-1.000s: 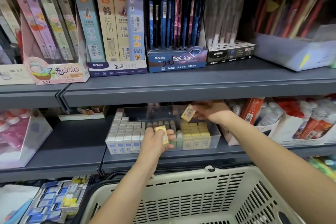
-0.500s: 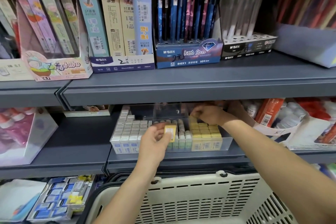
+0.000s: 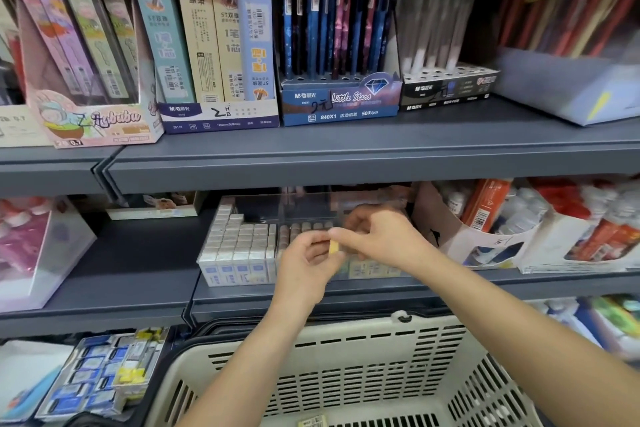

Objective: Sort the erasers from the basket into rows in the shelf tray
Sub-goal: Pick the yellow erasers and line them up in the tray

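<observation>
Grey-blue shop shelving is seen in three tiers, with a cream plastic basket point(image 3: 346, 357) set below the front edge of the middle shelf. On that shelf a clear shelf tray point(image 3: 205, 263) is placed near the front edge. Its left part is filled with rows of white erasers point(image 3: 239, 243). A row of grey-brown erasers point(image 3: 301, 229) is stood next to these. Yellow-sleeved erasers point(image 3: 370, 269) are packed along the tray's front right.

Both hands are met in front of the tray's middle, above its front wall. A yellow eraser point(image 3: 334, 247) is held between them, clear of the rows. It is gripped by the left hand point(image 3: 304, 263), whose fingers are curled round its lower part. Its upper end is pinched between the thumb and forefinger of the right hand point(image 3: 381, 239), while the remaining right fingers are loosely bent. The contact is slightly blurred.

One loose eraser point(image 3: 311, 422) is seen lying on the basket floor, at the bottom edge of the view.

On the upper shelf a blue pen display box point(image 3: 341, 104) is stood at the middle of the front edge, with tall pencil-lead packets point(image 3: 207, 38) to its left. To the right of the tray, on the middle shelf, a white carton point(image 3: 450, 236) of bottles is placed. A box of blue packs point(image 3: 97, 374) is set on the lowest shelf, left of the basket.
</observation>
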### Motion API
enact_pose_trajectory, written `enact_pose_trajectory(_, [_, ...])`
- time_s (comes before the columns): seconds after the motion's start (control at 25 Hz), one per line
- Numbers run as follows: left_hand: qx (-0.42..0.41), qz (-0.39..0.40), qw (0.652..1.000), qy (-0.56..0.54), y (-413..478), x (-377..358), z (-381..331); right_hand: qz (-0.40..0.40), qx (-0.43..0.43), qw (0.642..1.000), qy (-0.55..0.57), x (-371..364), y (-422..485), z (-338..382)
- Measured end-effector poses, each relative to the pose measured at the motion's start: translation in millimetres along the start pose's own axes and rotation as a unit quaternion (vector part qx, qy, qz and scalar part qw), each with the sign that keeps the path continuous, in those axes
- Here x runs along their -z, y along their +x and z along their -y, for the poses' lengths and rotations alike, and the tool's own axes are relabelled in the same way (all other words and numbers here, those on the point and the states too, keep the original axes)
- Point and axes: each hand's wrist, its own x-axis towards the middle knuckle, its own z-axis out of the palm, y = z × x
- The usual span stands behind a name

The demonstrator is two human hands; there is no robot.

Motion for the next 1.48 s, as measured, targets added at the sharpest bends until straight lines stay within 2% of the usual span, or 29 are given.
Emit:
enact_pose_trajectory(0.04, [-0.004,0.005,1.0,-0.004,-2.2,-3.3,-0.4,0.002,-0.013,1.0,0.004,3.0,-1.1,-0.5])
enact_pose_trajectory(0.24, [-0.018,0.006,1.0,0.004,-4.6,-7.1,-5.6,0.082,-0.045,0.975,0.201,17.3,-4.8,-9.4])
enact_pose_trajectory(0.36, [-0.028,0.011,0.999,0.035,-4.5,-8.7,-7.8,0.1,-0.076,0.966,0.224,18.3,-3.2,-15.8])
enact_pose_trajectory(0.44, [-0.036,0.004,0.997,0.064,-3.2,-6.1,-5.6,0.082,-0.096,0.966,0.224,18.3,4.1,-21.8])
enact_pose_trajectory(0.52, [-0.069,-0.04,0.981,0.174,-1.7,3.8,1.8,0.032,-0.119,0.962,0.242,23.2,18.3,-29.8])
enact_pose_trajectory(0.56, [-0.092,-0.066,0.964,0.239,-1.7,10.3,6.9,0.011,-0.129,0.964,0.233,27.6,27.8,-34.1])
enact_pose_trajectory(0.64, [-0.125,-0.103,0.931,0.328,-2.9,20.6,17.5,0.011,-0.14,0.984,0.108,37.6,49.7,-48.0])
enact_pose_trajectory(0.72, [-0.139,-0.111,0.908,0.379,-5.1,24.3,28.3,0.022,-0.159,0.987,-0.013,37.7,64.3,-55.6])
enact_pose_trajectory(0.8, [-0.159,-0.099,0.894,0.408,-6.8,23.5,37.3,-0.014,-0.124,0.991,-0.046,27.7,74.0,-56.5])
enact_pose_trajectory(0.84, [-0.17,-0.095,0.889,0.414,-7.8,23.1,40.3,-0.021,-0.093,0.994,-0.054,20.7,78.5,-56.4])
enact_pose_trajectory(0.92, [-0.184,-0.1,0.887,0.411,-8.2,22.5,43.6,0.018,-0.055,0.995,-0.081,5.5,89.5,-60.2])
enact_pose_trajectory(1.08, [-0.193,-0.107,0.892,0.395,-7.9,22.1,45.2,0.102,-0.068,0.986,-0.117,-5.8,104.4,-77.4])
enact_pose_trajectory(1.2, [-0.192,-0.101,0.897,0.386,-9.3,22.3,42.9,0.12,-0.064,0.982,-0.133,-6.5,101.3,-81.7])
enact_pose_trajectory(1.36, [-0.202,-0.083,0.934,0.282,-22.8,28.5,32.7,0.037,-0.046,0.993,-0.1,5.4,73.8,-61.7])
enact_pose_trajectory(1.48, [-0.212,-0.039,0.953,0.215,-54.1,28.6,32.9,-0.037,0.013,0.998,-0.057,7.4,20.9,-38.4])
